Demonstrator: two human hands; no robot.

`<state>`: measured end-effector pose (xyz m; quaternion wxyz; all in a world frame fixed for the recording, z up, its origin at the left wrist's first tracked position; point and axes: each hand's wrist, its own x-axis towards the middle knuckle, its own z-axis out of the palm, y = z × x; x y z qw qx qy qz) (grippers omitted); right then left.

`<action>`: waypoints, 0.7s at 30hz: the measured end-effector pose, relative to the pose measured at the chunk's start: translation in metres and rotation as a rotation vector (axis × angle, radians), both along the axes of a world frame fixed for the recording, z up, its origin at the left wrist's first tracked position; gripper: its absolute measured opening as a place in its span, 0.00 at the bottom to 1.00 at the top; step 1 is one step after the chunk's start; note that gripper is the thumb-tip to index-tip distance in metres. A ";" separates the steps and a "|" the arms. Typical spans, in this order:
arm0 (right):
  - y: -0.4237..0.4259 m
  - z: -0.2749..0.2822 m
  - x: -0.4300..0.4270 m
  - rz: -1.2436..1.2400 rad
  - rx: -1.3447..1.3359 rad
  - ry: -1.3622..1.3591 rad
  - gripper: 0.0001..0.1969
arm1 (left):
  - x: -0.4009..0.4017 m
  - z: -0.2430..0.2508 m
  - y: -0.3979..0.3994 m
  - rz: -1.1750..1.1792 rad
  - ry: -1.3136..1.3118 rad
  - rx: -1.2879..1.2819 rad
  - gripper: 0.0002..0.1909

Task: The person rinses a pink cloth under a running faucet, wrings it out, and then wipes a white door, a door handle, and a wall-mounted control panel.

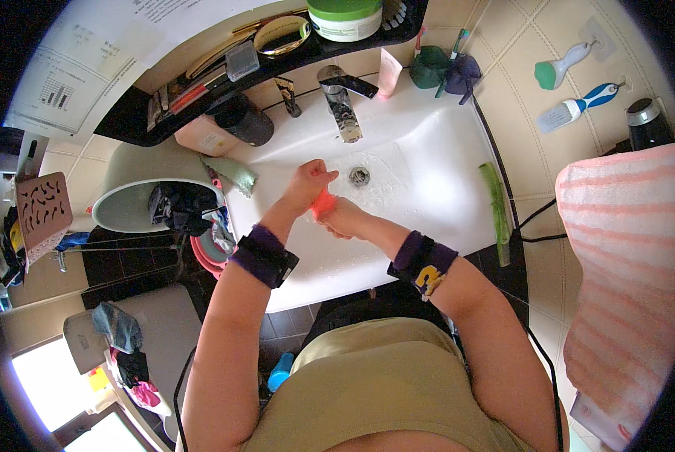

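Over the white washbasin [445, 186], my left hand [308, 182] and my right hand [342, 217] are closed around a coral-pink cloth [323, 204]. A short, bunched stretch of the cloth shows between my two fists; the remainder is hidden inside them. Beyond my hands lies the round metal drain [359, 176], with a little water and some bubbles on the basin floor around it. The chrome mixer tap [342, 107] stands at the back, and no stream from its spout is visible. Dark wristbands wrap both forearms.
Left of the basin, a pale green bucket [125, 198] holds dark fabric. A green cloth [236, 174] hangs over the left rim; a green strip [495, 214] lies at the right. Behind are a black shelf [128, 116], a pink tube [389, 73] and toothbrush cups [429, 68]. A striped towel [620, 243] hangs right.
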<state>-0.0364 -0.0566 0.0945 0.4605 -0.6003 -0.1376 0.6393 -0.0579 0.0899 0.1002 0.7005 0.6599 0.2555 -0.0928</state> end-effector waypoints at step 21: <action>-0.007 0.040 -0.022 -0.139 0.396 1.154 0.20 | -0.039 0.027 0.000 0.170 -0.267 -1.165 0.24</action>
